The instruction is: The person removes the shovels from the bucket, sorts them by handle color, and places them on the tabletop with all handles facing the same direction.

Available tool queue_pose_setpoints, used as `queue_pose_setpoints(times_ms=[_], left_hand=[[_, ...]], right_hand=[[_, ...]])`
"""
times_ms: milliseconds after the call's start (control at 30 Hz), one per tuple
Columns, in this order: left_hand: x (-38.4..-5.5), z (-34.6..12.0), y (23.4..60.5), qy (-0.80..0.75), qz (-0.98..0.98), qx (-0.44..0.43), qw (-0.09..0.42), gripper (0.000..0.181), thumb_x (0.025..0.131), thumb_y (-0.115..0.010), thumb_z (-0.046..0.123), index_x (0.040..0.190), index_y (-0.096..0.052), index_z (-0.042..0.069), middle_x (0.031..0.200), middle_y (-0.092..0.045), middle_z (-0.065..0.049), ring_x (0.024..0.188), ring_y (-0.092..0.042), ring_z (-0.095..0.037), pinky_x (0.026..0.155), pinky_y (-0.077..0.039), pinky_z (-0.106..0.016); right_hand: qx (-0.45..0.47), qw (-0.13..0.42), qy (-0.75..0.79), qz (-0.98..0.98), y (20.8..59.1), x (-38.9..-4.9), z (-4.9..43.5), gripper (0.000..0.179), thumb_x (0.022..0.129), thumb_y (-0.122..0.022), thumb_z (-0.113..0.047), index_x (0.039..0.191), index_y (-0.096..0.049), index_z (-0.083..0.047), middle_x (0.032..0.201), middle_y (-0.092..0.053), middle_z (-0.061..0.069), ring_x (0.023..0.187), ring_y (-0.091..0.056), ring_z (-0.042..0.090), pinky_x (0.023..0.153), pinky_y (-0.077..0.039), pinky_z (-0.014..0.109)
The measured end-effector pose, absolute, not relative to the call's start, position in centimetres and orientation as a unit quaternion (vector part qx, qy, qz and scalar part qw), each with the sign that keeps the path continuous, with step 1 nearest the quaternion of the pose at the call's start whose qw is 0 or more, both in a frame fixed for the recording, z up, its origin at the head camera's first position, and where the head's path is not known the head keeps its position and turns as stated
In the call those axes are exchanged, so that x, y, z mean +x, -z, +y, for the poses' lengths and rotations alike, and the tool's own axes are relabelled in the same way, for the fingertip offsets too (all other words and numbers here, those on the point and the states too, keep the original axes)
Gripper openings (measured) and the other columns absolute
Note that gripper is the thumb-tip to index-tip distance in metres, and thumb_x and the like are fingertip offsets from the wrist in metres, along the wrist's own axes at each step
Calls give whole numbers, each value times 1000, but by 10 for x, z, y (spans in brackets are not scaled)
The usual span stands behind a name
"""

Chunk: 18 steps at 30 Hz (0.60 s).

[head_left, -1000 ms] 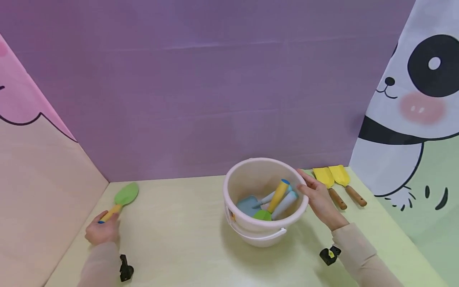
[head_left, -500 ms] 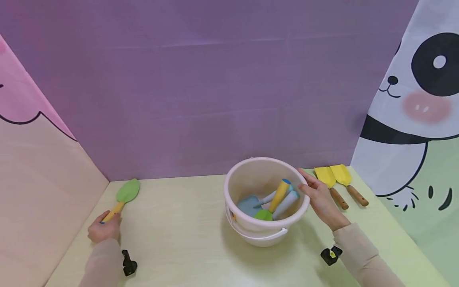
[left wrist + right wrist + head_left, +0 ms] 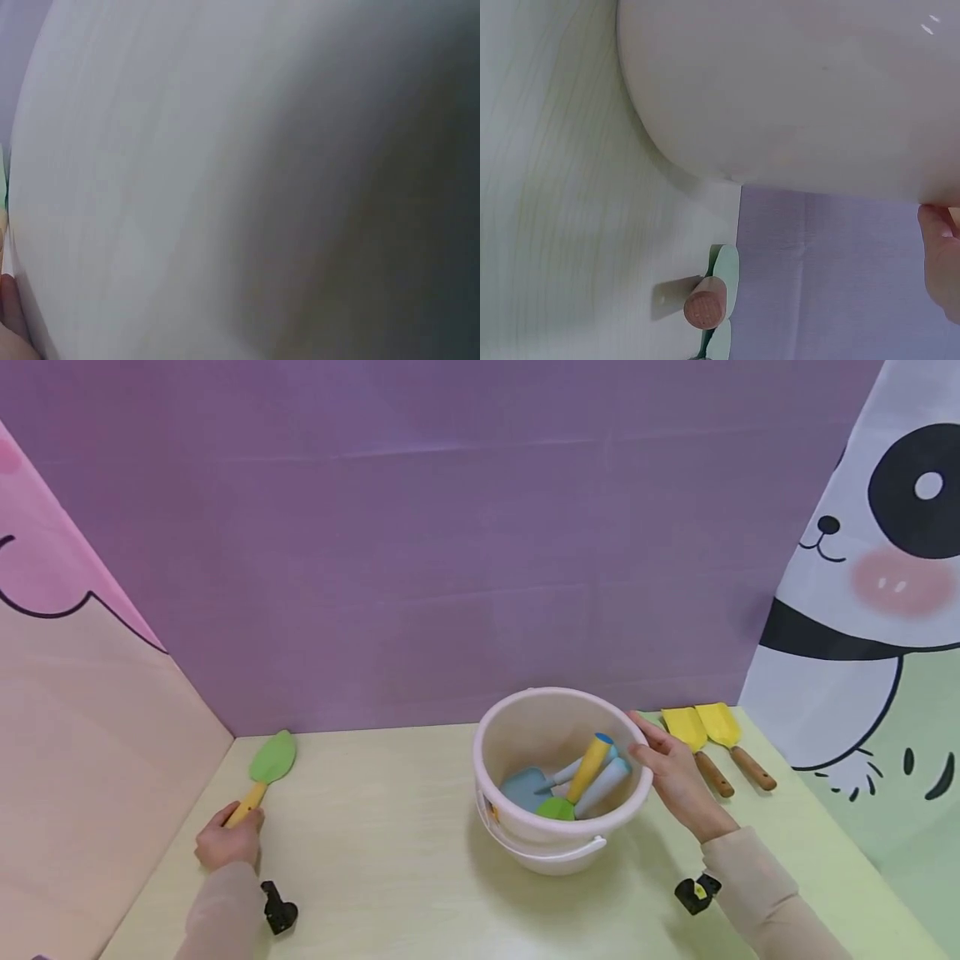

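My left hand [image 3: 229, 839] grips the yellow handle of a toy shovel with a green leaf-shaped blade [image 3: 272, 758] at the table's left side; the blade points toward the back wall. On the right, my right hand [image 3: 678, 781] holds the rim of a pale pink bucket [image 3: 551, 862], thumb over the edge and fingers outside. Inside the bucket lie a blue shovel [image 3: 525, 787], a yellow handle [image 3: 588, 768] above a green blade, and a pale blue handle [image 3: 603, 785]. The bucket's wall [image 3: 780, 97] fills much of the right wrist view. The left wrist view is mostly blurred tabletop.
Two yellow shovels [image 3: 684, 727] with wooden handles lie beyond my right hand, near the back right corner. A purple wall [image 3: 412, 568] closes off the back of the pale table [image 3: 367, 827]; printed side panels stand left and right.
My left hand has shifted slightly right, and the toy shovel's handle stands a little steeper in view. My right hand keeps its hold on the bucket. The head view has drifted slightly.
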<state>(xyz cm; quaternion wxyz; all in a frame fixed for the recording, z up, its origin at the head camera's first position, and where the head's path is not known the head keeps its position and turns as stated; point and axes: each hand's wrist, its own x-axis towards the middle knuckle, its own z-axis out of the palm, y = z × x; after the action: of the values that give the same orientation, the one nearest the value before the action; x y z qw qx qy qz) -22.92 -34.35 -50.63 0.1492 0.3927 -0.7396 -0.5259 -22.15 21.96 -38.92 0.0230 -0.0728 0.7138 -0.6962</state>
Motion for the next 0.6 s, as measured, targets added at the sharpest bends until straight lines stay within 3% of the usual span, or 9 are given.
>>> queue_pose_setpoints(times_ms=[367,600], left_hand=[[-229,-346,506,551,-726,391,128,63,84,-61,34,140,-39,15,145,-35,-13,129,-33,-30,107,-29,-44],[-225,-351,511,551,-741,363,129,69,80,-64,41,139,-41,15,140,-39,-9,120,-36,-24,104,-31,-39]], right_hand=[[-73,25,699,711,389,-222,220,59,92,-48,-11,145,-22,-3,148,-26,15,110,-45,-6,86,-45,14],[-73,32,701,709,387,-221,220,59,93,-47,-11,145,-20,-3,151,-19,17,115,-41,-3,87,-43,12]])
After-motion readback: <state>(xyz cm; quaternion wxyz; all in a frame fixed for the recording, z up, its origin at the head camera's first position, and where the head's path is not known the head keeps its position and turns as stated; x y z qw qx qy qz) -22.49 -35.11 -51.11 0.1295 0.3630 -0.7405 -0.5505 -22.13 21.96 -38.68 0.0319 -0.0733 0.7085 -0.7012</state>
